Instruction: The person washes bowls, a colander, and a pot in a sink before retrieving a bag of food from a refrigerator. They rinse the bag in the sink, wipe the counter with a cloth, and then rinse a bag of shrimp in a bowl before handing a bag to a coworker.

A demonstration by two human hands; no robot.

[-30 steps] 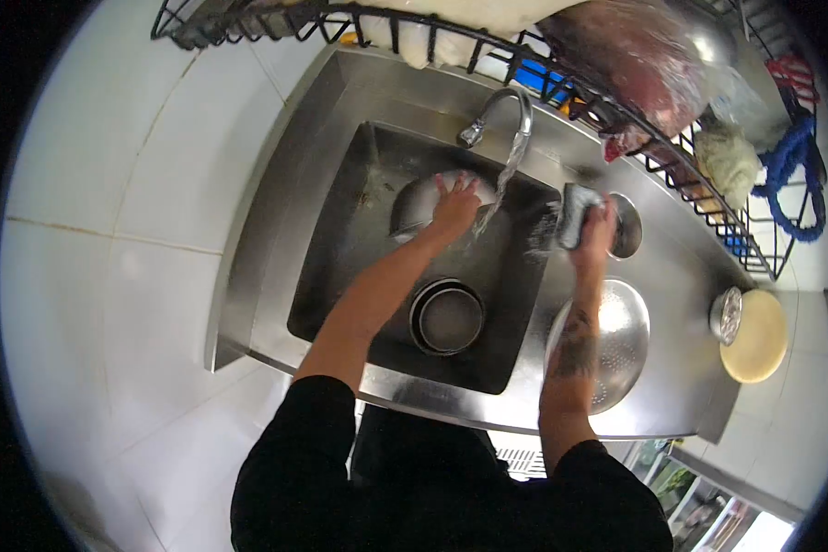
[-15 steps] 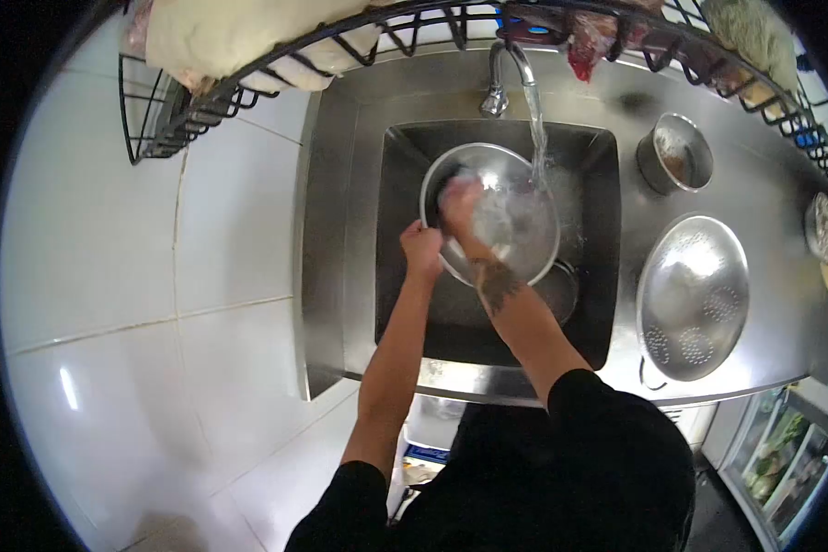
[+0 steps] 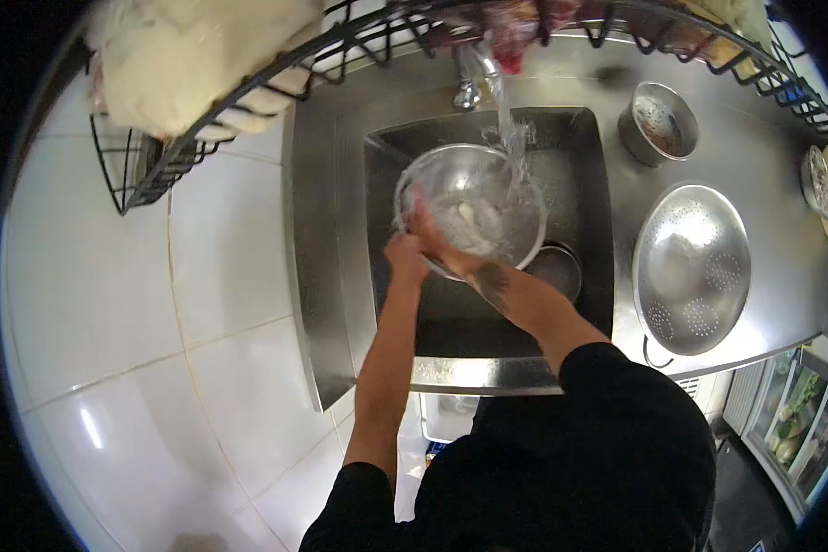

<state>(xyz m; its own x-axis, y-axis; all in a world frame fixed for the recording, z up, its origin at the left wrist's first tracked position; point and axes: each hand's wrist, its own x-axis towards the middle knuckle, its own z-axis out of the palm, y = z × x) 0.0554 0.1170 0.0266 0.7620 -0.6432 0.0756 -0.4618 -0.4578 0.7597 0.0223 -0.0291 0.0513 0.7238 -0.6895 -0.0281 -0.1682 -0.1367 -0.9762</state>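
Observation:
A round metal bowl (image 3: pixel 465 164) sits in the dark sink (image 3: pixel 575 304), and water splashes into its right side. My left hand (image 3: pixel 405 255) is closed on the bowl's near left rim. Just above it, my right hand (image 3: pixel 423 225) is at the inner left wall of the bowl. Motion smears its fingers, so whether they hold anything does not show. From the faucet (image 3: pixel 467 92) a stream of water (image 3: pixel 513 138) runs down into the bowl. A dark round pan-like thing (image 3: pixel 557 269) lies in the sink at the bowl's lower right, partly covered by it.
Right of the sink, a perforated metal colander (image 3: pixel 690 267) and a small metal pot (image 3: pixel 658 124) stand on the steel counter (image 3: pixel 607 83). A black wire rack (image 3: pixel 248 106) with wrapped bundles hangs above. White tiles (image 3: pixel 230 248) line the left.
My right hand has moved from inside the bowl toward its left wall, close to my left hand. The bowl has shifted slightly left, and the view has shifted too.

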